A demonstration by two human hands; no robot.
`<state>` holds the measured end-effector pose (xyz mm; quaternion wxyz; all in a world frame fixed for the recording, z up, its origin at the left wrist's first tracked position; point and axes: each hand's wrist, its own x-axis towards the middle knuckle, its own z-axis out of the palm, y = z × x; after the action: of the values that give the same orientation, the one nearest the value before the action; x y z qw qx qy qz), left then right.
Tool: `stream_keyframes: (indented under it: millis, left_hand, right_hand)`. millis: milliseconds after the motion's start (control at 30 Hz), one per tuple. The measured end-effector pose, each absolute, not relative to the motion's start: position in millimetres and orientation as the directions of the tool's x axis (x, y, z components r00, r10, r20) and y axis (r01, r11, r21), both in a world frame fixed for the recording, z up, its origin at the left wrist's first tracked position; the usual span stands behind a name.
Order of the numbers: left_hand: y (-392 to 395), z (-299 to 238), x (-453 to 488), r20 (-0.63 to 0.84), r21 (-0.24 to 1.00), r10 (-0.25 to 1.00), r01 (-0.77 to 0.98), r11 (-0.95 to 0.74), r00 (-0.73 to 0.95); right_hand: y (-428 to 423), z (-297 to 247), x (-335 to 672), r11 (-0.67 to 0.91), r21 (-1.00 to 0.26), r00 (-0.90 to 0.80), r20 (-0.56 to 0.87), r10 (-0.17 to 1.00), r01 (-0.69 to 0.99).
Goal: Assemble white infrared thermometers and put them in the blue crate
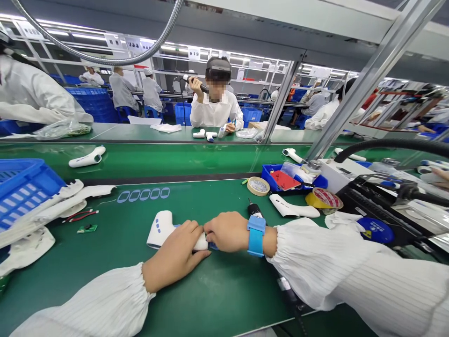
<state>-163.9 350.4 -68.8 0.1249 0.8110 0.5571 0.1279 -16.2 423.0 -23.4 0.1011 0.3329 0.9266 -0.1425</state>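
A white handheld thermometer body (162, 228) with a blue button strip lies on the green mat in front of me. My left hand (175, 256) is closed over its handle end, pressing it to the mat. My right hand (224, 230), with a blue wrist strap (256, 235), pinches at the same end, fingertips meeting the left hand. What the right fingers hold is hidden. A black tool tip (254, 208) shows just behind the right wrist.
A blue crate (21, 185) and white shell halves (75, 193) lie left, with a small circuit board (87, 228). Tape rolls (258, 186), a blue parts tray (280, 180) and another white shell (293, 208) sit right. Another thermometer (87, 158) rides the conveyor. A person works opposite.
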Motion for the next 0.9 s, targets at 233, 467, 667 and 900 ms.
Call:
stream_keyframes:
  millis: [233, 467, 667, 900]
  left_hand:
    - [352, -67, -162, 0.064, 0.358, 0.941, 0.873, -0.332, 0.332]
    - [347, -63, -177, 0.138, 0.48, 0.963, 0.835, -0.269, 0.231]
    - [341, -57, -186, 0.149, 0.551, 0.968, 0.796, -0.252, 0.204]
    - [339, -45, -182, 0.174, 0.55, 0.952, 0.778, -0.305, 0.25]
  right_hand:
    - [425, -20, -22, 0.758, -0.159, -0.763, -0.294, 0.576, 0.633]
    - [445, -23, 4, 0.71, -0.271, -0.76, -0.201, 0.618, 0.65]
    - [442, -43, 20, 0.675, -0.371, -0.71, 0.054, 0.702, 0.638]
    - [415, -45, -13, 0.589, -0.7, -0.726, 0.146, 0.672, 0.405]
